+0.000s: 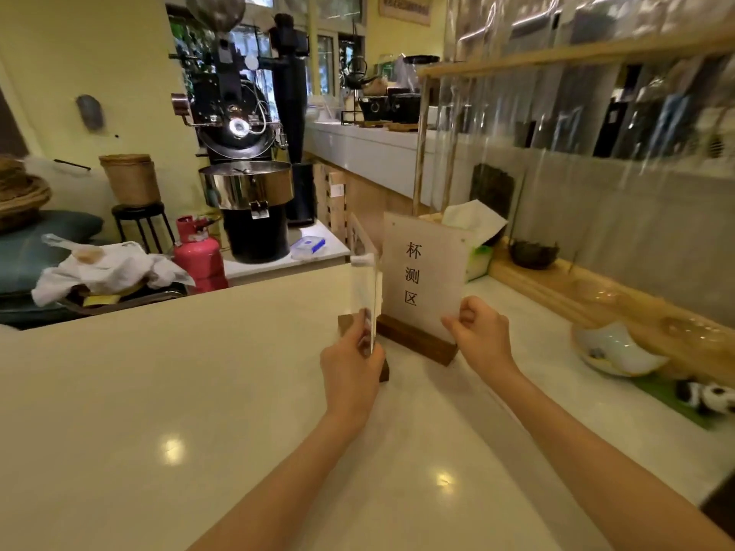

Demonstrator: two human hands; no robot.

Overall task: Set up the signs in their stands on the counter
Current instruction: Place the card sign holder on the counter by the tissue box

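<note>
A white sign with three black characters (421, 278) stands upright in a dark wooden stand (417, 344) on the pale counter (199, 391). My right hand (479, 332) pinches this sign's lower right corner. To its left a clear acrylic sign (368, 284), seen edge-on, is upright in my left hand (352, 371), which grips its lower edge. A second wooden stand (345, 324) sits just beneath and behind that hand, mostly hidden; whether the acrylic sign sits in its slot I cannot tell.
A tissue box (477, 236) stands behind the signs. A wooden ledge (576, 288) with a dark bowl (533, 252) runs along the right, with a white bowl (612, 349) and a panda figure (708, 397) below it. A coffee roaster (242, 153) and a pink gas cylinder (199, 252) stand beyond the counter's far edge.
</note>
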